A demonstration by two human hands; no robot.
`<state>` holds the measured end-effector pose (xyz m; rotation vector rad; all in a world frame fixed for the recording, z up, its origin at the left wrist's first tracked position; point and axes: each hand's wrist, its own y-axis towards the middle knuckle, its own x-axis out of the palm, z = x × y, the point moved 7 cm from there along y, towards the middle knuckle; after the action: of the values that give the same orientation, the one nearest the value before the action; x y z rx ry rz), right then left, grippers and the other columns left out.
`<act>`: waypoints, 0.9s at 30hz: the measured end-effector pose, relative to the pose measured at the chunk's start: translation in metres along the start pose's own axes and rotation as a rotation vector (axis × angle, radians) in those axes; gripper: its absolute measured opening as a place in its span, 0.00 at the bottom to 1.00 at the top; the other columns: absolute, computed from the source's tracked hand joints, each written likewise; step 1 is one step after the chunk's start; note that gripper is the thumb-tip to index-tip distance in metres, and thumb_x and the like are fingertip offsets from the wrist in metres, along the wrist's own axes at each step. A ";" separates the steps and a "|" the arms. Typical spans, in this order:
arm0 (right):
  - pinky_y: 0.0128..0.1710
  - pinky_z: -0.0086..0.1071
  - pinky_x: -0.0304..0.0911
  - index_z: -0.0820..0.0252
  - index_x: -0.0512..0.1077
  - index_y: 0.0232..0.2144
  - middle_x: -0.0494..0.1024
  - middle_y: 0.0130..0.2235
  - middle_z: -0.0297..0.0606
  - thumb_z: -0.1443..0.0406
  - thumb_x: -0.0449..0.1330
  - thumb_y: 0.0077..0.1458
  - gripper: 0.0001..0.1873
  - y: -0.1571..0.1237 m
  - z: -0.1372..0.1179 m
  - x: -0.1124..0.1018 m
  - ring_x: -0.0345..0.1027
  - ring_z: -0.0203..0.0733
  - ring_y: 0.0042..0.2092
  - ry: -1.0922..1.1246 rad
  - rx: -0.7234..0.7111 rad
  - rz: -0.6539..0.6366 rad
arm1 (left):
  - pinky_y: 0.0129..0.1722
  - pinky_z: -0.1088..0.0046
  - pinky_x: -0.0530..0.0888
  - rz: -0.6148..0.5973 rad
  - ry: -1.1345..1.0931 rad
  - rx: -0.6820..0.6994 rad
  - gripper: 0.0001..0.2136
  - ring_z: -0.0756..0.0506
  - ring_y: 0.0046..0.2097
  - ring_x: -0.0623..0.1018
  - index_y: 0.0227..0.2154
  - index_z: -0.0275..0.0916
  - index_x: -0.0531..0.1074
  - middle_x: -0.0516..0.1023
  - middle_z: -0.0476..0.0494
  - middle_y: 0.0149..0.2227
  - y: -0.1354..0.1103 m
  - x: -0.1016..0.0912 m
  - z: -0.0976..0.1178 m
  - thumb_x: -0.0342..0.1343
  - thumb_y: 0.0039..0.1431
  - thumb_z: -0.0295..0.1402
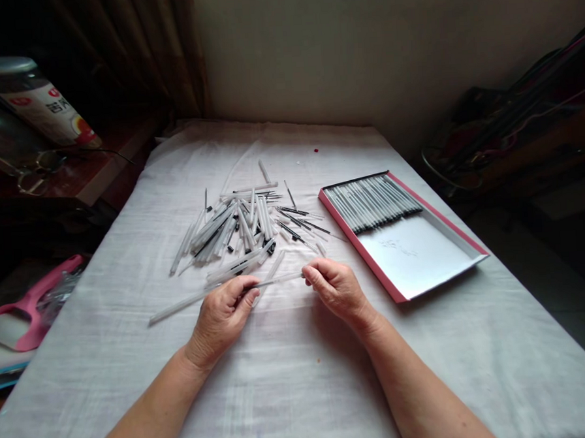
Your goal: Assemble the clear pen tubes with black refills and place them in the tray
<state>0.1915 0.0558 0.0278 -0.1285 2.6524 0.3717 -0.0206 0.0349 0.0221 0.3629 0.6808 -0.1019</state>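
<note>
My left hand (223, 314) is closed round a clear pen barrel (179, 306) that sticks out to the left over the white cloth. My right hand (332, 285) pinches a thin refill (279, 280) whose other end meets the barrel at my left fingers. Just beyond both hands lies a loose pile of pen barrels and refills (244, 225). To the right stands a shallow pink-edged box (424, 254) with a row of finished pens (373, 203) packed in its far end.
A white cloth (291, 376) covers the table. At the left are a pink object (34, 301) on a lower surface and a large jar (36, 105) on a dark shelf. Dark clutter (518, 129) sits off the table's right side. A wall rises behind.
</note>
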 end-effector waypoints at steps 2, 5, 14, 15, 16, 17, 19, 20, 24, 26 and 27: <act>0.27 0.28 0.60 0.59 0.70 0.20 0.72 0.20 0.35 0.57 0.53 0.61 0.21 0.000 0.002 0.002 0.66 0.35 0.23 -0.012 0.019 -0.014 | 0.38 0.74 0.76 -0.005 0.010 0.000 0.09 0.47 0.34 0.80 0.39 0.40 0.76 0.82 0.45 0.34 0.000 0.000 0.000 0.53 0.60 0.34; 0.28 0.28 0.62 0.60 0.73 0.26 0.75 0.25 0.37 0.56 0.53 0.61 0.17 -0.001 0.004 0.002 0.69 0.37 0.27 0.053 0.054 -0.023 | 0.37 0.74 0.75 -0.008 0.022 -0.010 0.09 0.47 0.34 0.80 0.39 0.40 0.75 0.82 0.45 0.34 0.000 0.001 0.000 0.53 0.60 0.35; 0.29 0.28 0.63 0.59 0.72 0.28 0.75 0.26 0.35 0.59 0.57 0.57 0.11 -0.003 0.010 0.005 0.67 0.36 0.28 0.150 0.121 -0.045 | 0.38 0.74 0.76 -0.003 0.027 -0.016 0.09 0.47 0.34 0.80 0.39 0.40 0.75 0.82 0.45 0.34 0.000 0.000 -0.001 0.53 0.60 0.34; 0.30 0.28 0.63 0.59 0.72 0.27 0.75 0.26 0.36 0.59 0.57 0.57 0.11 -0.003 0.010 0.005 0.67 0.36 0.29 0.135 0.117 -0.048 | 0.37 0.74 0.76 -0.005 0.029 -0.017 0.08 0.47 0.34 0.80 0.39 0.40 0.75 0.82 0.45 0.34 0.000 0.000 -0.001 0.53 0.60 0.34; 0.31 0.29 0.63 0.59 0.72 0.28 0.75 0.27 0.36 0.59 0.57 0.57 0.11 -0.003 0.011 0.005 0.68 0.37 0.30 0.134 0.117 -0.049 | 0.37 0.74 0.76 -0.007 0.031 -0.017 0.08 0.47 0.34 0.80 0.39 0.40 0.75 0.82 0.45 0.34 0.000 0.000 -0.001 0.53 0.60 0.35; 0.31 0.29 0.63 0.59 0.73 0.31 0.76 0.29 0.36 0.58 0.58 0.57 0.10 -0.004 0.012 0.005 0.68 0.37 0.30 0.147 0.123 -0.051 | 0.37 0.74 0.75 -0.009 0.032 -0.016 0.09 0.47 0.34 0.80 0.39 0.40 0.75 0.82 0.45 0.34 0.000 0.000 -0.001 0.53 0.60 0.35; 0.30 0.28 0.63 0.59 0.73 0.38 0.76 0.31 0.36 0.59 0.59 0.56 0.11 -0.004 0.014 0.005 0.68 0.37 0.31 0.197 0.141 -0.047 | 0.36 0.74 0.75 -0.008 0.030 -0.011 0.08 0.47 0.34 0.80 0.39 0.40 0.75 0.82 0.46 0.33 0.000 0.000 0.000 0.53 0.60 0.34; 0.30 0.28 0.63 0.59 0.72 0.39 0.76 0.32 0.36 0.59 0.59 0.56 0.11 -0.005 0.014 0.005 0.68 0.36 0.31 0.219 0.148 -0.048 | 0.36 0.75 0.75 -0.007 0.028 -0.009 0.08 0.47 0.34 0.80 0.39 0.40 0.75 0.82 0.46 0.33 0.001 0.000 0.000 0.53 0.60 0.34; 0.28 0.28 0.62 0.59 0.72 0.31 0.75 0.29 0.36 0.60 0.58 0.56 0.09 -0.004 0.014 0.004 0.66 0.35 0.28 0.205 0.141 -0.047 | 0.36 0.75 0.75 -0.002 0.026 -0.012 0.08 0.47 0.33 0.80 0.38 0.40 0.75 0.82 0.46 0.33 0.001 0.000 0.001 0.53 0.60 0.34; 0.28 0.28 0.62 0.60 0.72 0.31 0.75 0.29 0.36 0.59 0.58 0.56 0.09 -0.003 0.013 0.003 0.66 0.36 0.29 0.196 0.142 -0.040 | 0.36 0.74 0.75 -0.002 0.027 -0.015 0.08 0.47 0.34 0.80 0.39 0.40 0.75 0.82 0.46 0.34 0.001 0.000 0.001 0.53 0.60 0.34; 0.29 0.28 0.62 0.60 0.73 0.33 0.75 0.29 0.36 0.59 0.58 0.56 0.09 -0.003 0.014 0.003 0.67 0.36 0.29 0.207 0.145 -0.039 | 0.36 0.74 0.75 -0.004 0.028 -0.017 0.08 0.47 0.34 0.80 0.39 0.40 0.75 0.82 0.46 0.34 0.001 0.000 0.000 0.53 0.60 0.34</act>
<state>0.1947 0.0566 0.0140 -0.1806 2.8650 0.1597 -0.0204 0.0355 0.0225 0.3477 0.7093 -0.0946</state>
